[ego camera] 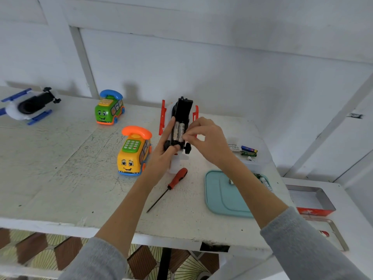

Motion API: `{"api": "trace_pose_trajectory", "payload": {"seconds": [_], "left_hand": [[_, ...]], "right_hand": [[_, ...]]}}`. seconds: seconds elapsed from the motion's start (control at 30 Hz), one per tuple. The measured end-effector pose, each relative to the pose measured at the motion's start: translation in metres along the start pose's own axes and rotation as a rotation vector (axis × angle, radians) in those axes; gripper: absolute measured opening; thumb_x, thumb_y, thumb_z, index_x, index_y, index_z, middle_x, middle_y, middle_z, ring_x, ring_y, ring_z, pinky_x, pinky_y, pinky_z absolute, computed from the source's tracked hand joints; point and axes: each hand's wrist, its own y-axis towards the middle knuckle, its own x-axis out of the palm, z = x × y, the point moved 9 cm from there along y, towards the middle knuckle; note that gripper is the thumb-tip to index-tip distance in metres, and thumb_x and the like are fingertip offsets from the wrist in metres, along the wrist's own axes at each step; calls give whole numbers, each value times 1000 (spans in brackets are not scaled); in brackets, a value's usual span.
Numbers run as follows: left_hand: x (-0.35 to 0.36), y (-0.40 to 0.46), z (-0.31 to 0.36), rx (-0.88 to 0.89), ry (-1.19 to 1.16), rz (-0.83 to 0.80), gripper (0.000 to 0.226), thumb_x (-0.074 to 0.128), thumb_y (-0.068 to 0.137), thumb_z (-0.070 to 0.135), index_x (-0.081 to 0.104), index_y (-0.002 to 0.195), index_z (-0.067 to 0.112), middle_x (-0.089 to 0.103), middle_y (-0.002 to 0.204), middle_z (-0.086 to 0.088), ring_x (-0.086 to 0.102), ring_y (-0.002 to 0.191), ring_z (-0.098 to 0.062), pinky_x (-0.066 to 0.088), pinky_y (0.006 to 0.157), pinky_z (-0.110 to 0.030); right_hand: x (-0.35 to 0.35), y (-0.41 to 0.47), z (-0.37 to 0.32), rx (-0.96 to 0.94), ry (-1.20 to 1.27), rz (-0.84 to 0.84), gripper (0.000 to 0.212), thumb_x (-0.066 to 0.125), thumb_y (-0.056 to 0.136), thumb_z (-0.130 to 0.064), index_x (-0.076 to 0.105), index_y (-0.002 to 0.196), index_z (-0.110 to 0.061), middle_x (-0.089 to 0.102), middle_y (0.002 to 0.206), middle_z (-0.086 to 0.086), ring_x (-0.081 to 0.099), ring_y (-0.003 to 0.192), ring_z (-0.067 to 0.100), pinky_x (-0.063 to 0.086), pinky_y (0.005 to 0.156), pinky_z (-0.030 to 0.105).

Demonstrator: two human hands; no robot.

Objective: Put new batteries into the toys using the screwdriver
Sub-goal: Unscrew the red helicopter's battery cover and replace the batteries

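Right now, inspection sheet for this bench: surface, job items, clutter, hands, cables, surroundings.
Surface: white table, scuffed and speckled.
Job's things: red-and-white toy held underside up, compartment open, two batteries seated; screwdriver lying free on the table; yellow phone bus, green phone bus and blue-and-white toy untouched; loose batteries at right.
Clutter: teal lid with small items; open tin on the side ledge.
Hands: left hand holds the toy; right hand fingertips at the batteries.
Cables: nothing seen.
Surroundings: white panelled wall; patterned floor below.
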Motion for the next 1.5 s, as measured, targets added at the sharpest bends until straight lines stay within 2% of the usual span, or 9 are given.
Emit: {"api": "trace_pose_trajectory", "payload": {"seconds": [0.13,0.3,0.37,0.47,0.67,0.9,1.0,1.17,1.5], "left_hand": [[-6,-1,-2,-28,-29,38,66,35,97,-7,27,133,49,44,135,18,53,111,7,46,85,-11],[-5,-1,-3,-28,-23,30,66,35,97,-7,24,137,44,44,127,27,55,102,14,46,82,-10],[-4,-1,-3,-29,-3,15,67,36,97,-5,27,133,50,44,128,28,54,108,12,46,90,-14],[-3,-1,-4,-36,26,15,69,38,96,-5,28,131,54,44,129,29,53,112,8,45,99,-24],[-7,-2,-7,-26,-9,41,71,41,96,-6,16,142,42,41,140,10,57,109,5,49,90,-18],[-4,-1,-12,-24,3,-58,82,61,83,14,16,146,42,45,131,27,55,114,2,47,94,-21],[-3,-2,-13,-26,49,-66,76,66,76,31,26,137,54,48,127,35,55,114,-1,46,98,-30],[-1,-2,-10,0,30,-38,66,59,80,21,31,131,51,47,128,28,53,118,-8,48,96,-28],[-2,-5,-6,47,34,46,50,46,97,7,30,135,35,49,126,21,57,108,2,50,88,-23]], "right_hand": [[-35,6,-2,65,71,245,7,61,87,-13,64,94,-13,59,87,-5,52,75,0,43,72,15],[-32,26,-18,16,25,169,26,55,91,-14,61,117,-12,61,96,1,54,83,10,44,81,22],[-28,32,-22,7,-2,156,24,54,92,-14,63,114,-11,63,99,3,55,86,14,44,82,25],[-32,35,-22,2,9,189,16,56,90,-11,67,101,-8,64,93,-3,54,82,10,42,75,17],[-35,18,-22,-4,12,190,12,61,87,-13,70,95,-12,60,84,-10,52,80,9,35,73,7],[-28,-20,-19,-80,12,218,13,71,77,-11,73,90,-11,66,77,-3,53,81,16,40,74,21],[-15,-31,-9,-66,6,219,12,72,76,-7,73,88,-9,68,80,0,52,82,17,39,74,17],[-9,-33,-2,-58,5,234,12,71,75,-4,73,87,-7,69,82,3,53,83,16,38,75,13],[-5,-33,-7,-69,-10,182,11,68,79,-5,72,89,-5,68,85,6,52,84,14,37,78,11]]}}
